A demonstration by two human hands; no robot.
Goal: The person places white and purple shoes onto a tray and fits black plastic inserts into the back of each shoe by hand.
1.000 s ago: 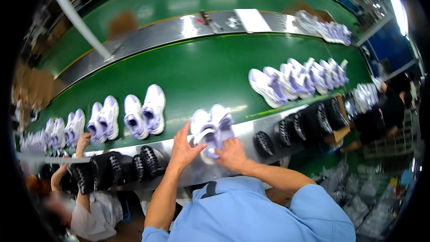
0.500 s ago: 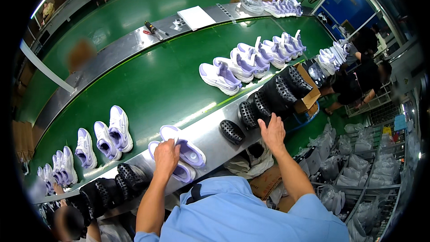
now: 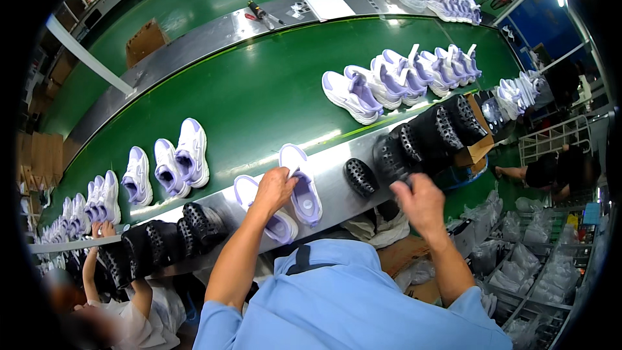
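Observation:
My left hand [image 3: 276,188] is closed on the upper edge of a white and lilac sneaker [image 3: 307,202], which stands on the metal ledge with its opening toward me. Just left of it is its likely mate, a second sneaker [image 3: 281,227], partly covered by my left hand and forearm. My right hand [image 3: 422,204] is at the near end of a black perforated shoe-shaped form [image 3: 391,155]. Both hand and form are smeared, so I cannot tell whether the fingers grip it. A single similar black form [image 3: 360,177] lies between the sneakers and that row.
Paired sneakers [image 3: 181,162] stand on the green belt [image 3: 259,97] at left, with more sneakers [image 3: 402,81] at right. Black forms [image 3: 155,246] line the ledge at left, beside a co-worker's hands [image 3: 102,229]. A carton [image 3: 478,149] and wire racks [image 3: 518,266] are at right.
The view has shifted, moving the scene rightward and up. The sneaker under my left hand has turned more upright. The black form by my right hand now looks tilted and blurred.

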